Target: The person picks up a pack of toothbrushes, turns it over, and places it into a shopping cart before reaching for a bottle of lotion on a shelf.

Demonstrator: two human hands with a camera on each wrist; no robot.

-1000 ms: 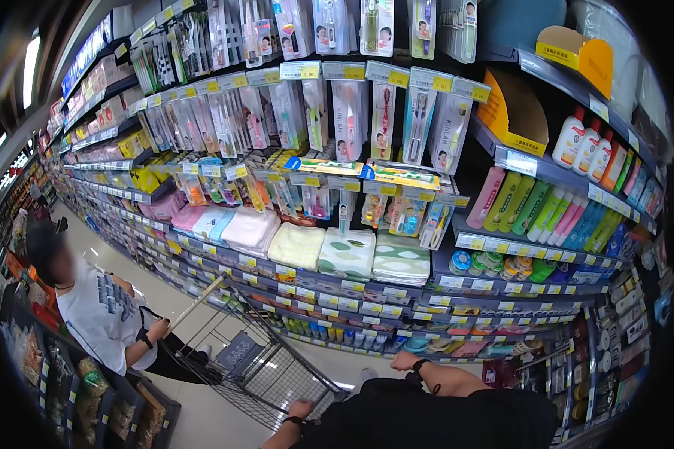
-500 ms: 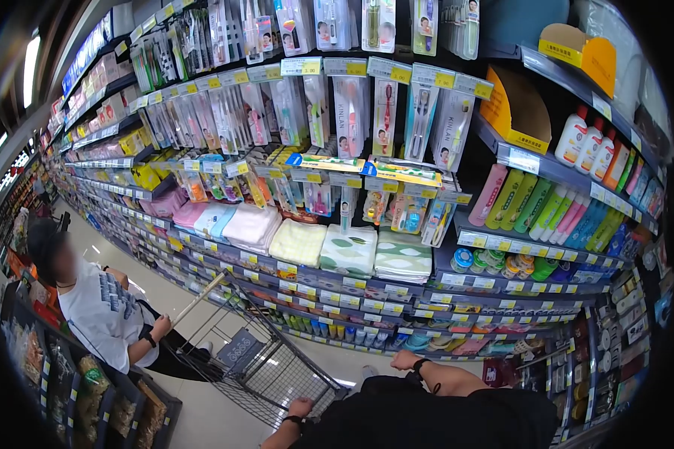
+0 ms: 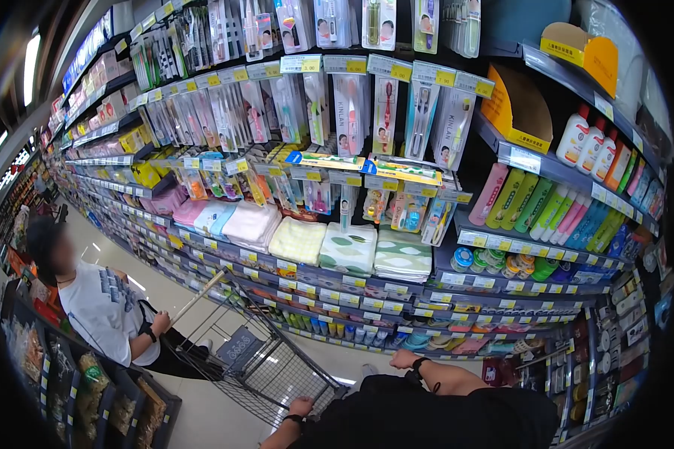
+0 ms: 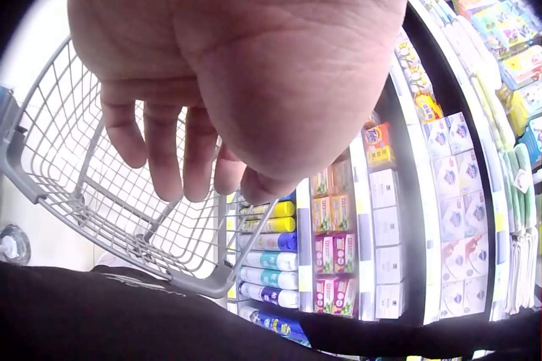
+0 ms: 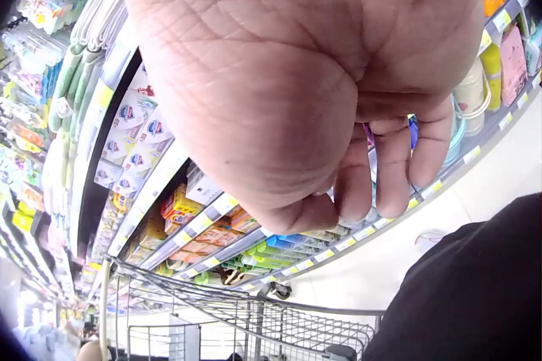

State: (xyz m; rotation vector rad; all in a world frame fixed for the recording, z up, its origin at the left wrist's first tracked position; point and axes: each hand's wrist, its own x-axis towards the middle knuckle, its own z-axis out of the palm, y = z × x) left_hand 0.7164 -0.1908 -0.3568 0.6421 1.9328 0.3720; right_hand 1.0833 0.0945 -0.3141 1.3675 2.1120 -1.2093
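In the head view my left hand [image 3: 301, 406] hangs low beside the front end of a wire shopping cart [image 3: 273, 367]. The left wrist view shows this hand's palm, with relaxed fingers [image 4: 165, 154] bent downward and nothing held; the cart's grey-edged basket lies behind them. My right hand [image 3: 405, 359] is in front of my body, toward the lower shelves. Seen from the right wrist, its fingers [image 5: 391, 176] curl loosely and hold nothing. Beyond it are shelves of boxed goods, with the cart [image 5: 288, 323] below.
Another person [image 3: 101, 307] in a white shirt grips the cart's handle [image 3: 195, 301] at the left. Ahead, shelves carry packaged toothbrushes [image 3: 386, 112], folded towels [image 3: 296, 243] and bottles [image 3: 573, 138]. Bins of bagged goods [image 3: 90, 385] line the lower left.
The other person at the cart has shifted posture slightly, still holding the handle. My two hands stay in nearly the same place, and the shelves shift only a little in view.
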